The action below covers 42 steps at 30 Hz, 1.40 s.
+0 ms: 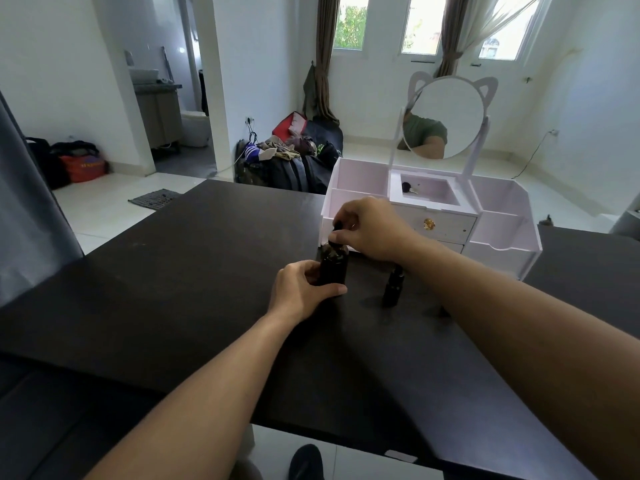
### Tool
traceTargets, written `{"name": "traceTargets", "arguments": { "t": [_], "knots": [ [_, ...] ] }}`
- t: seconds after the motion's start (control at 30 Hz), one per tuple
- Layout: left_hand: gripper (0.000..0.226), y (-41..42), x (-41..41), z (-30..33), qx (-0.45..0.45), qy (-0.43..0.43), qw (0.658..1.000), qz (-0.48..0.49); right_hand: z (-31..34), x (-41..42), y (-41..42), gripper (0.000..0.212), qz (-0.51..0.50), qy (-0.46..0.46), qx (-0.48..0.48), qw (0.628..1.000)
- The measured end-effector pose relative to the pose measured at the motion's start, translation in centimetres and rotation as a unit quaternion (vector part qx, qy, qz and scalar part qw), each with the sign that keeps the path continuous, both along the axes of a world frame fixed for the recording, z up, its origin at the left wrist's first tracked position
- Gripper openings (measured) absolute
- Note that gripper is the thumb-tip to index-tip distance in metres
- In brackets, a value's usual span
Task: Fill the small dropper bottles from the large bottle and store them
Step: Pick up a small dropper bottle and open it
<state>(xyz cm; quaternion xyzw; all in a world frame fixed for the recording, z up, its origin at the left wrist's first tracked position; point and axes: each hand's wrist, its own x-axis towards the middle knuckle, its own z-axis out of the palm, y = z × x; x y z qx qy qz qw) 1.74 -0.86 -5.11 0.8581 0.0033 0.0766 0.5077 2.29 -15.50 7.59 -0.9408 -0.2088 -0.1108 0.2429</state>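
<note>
Near centre on dark surface (173, 271): left hand (301, 289) curled round large bottle (333, 266), upright. Right hand (370, 228) pinching dropper cap (337, 232) at its neck. Small dropper bottle (394, 287) just right. No legible labels.

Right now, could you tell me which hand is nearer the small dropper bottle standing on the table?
Right. The right hand is just behind the small dropper bottle; the left hand is farther left, gripping the large bottle.
</note>
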Motion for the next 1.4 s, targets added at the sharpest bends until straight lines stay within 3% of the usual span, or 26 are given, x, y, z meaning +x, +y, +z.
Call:
{"name": "traceTargets", "arguments": {
  "t": [0.13,0.3,0.53,0.7,0.93,1.03,1.13,1.23,1.4],
  "knots": [
    [0.079,0.0,0.1,-0.3,-0.009,-0.002,1.000,-0.001,0.1,0.5,0.3,0.023,0.008,0.001,-0.008,1.000],
    [0.061,0.0,0.3,-0.6,0.001,-0.009,1.000,-0.002,0.3,1.0,0.2,0.024,0.022,0.002,-0.014,1.000],
    [0.056,-0.1,0.6,-0.8,0.014,-0.020,1.000,0.004,0.2,1.4,0.1,0.024,0.035,-0.012,-0.040,0.999],
    [0.043,0.0,0.7,-0.8,0.033,-0.025,0.999,-0.016,0.5,1.4,0.8,0.010,0.057,-0.028,-0.110,0.992],
    [0.048,0.3,0.9,-1.1,0.051,-0.043,0.998,-0.022,1.5,0.9,0.5,0.037,0.096,0.019,-0.114,0.989],
    [0.050,0.3,0.9,-1.1,0.054,-0.045,0.997,-0.023,1.2,0.9,0.6,0.024,0.060,0.003,-0.074,0.995],
    [0.052,0.3,0.9,-1.0,0.060,-0.042,0.997,-0.020,0.5,1.0,0.8,0.029,0.018,-0.037,-0.122,0.992],
    [0.048,0.4,0.9,-0.9,0.063,-0.047,0.997,-0.022,0.6,1.2,0.9,0.012,0.031,-0.008,-0.142,0.989],
    [0.046,0.4,0.8,-0.9,0.075,-0.063,0.995,-0.020,1.4,0.9,1.0,0.032,0.063,0.036,-0.110,0.991]
  ]
}}
